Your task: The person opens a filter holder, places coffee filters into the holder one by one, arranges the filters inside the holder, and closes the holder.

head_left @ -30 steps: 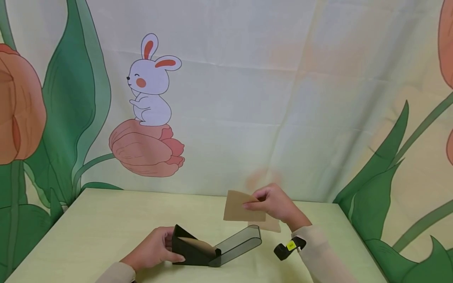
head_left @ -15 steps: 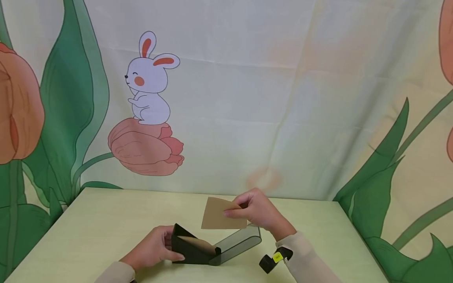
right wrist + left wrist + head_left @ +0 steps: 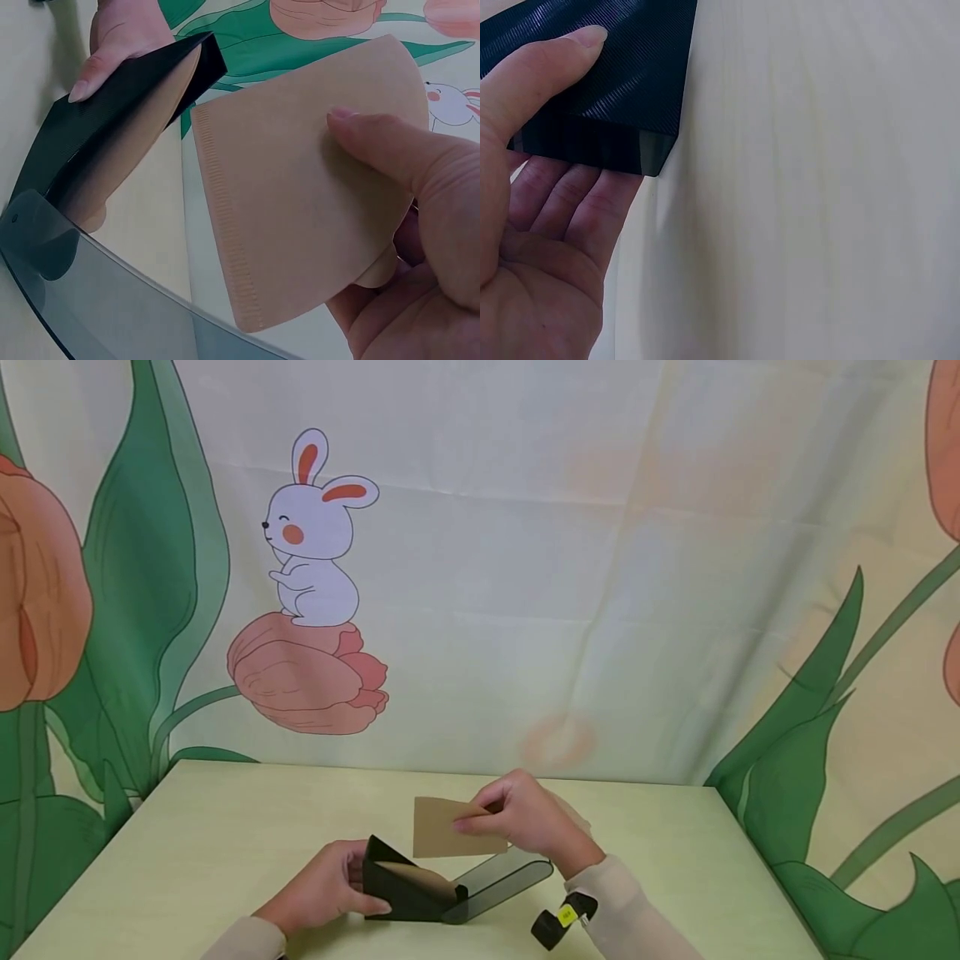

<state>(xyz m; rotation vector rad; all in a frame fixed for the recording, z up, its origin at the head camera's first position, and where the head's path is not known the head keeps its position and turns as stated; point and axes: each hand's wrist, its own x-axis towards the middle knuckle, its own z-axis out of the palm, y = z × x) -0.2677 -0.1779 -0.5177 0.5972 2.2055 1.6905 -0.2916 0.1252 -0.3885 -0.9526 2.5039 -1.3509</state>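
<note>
My left hand [image 3: 330, 885] grips the closed end of a black filter holder [image 3: 405, 900], thumb on its near side and fingers behind. Brown coffee filters [image 3: 416, 878] lie inside it, and its smoky see-through lid [image 3: 517, 878] is swung open to the right. My right hand [image 3: 521, 818] pinches a brown coffee filter [image 3: 300, 195] between thumb and fingers, its crimped edge plain in the right wrist view. That filter is held up behind the holder and lid, apart from them. In the left wrist view, the thumb lies flat on the holder's ribbed side [image 3: 630, 82].
Behind my right wrist, part of another pale brown paper [image 3: 576, 812] shows, mostly hidden. The pale table [image 3: 247, 810] ends at a printed cloth backdrop [image 3: 480, 568] with a rabbit and tulips. A black wrist camera [image 3: 555, 927] hangs below my right sleeve.
My right hand has moved left and slightly down, carrying the coffee filter from right of the lid's end toward the holder. My left hand and the holder have stayed in place.
</note>
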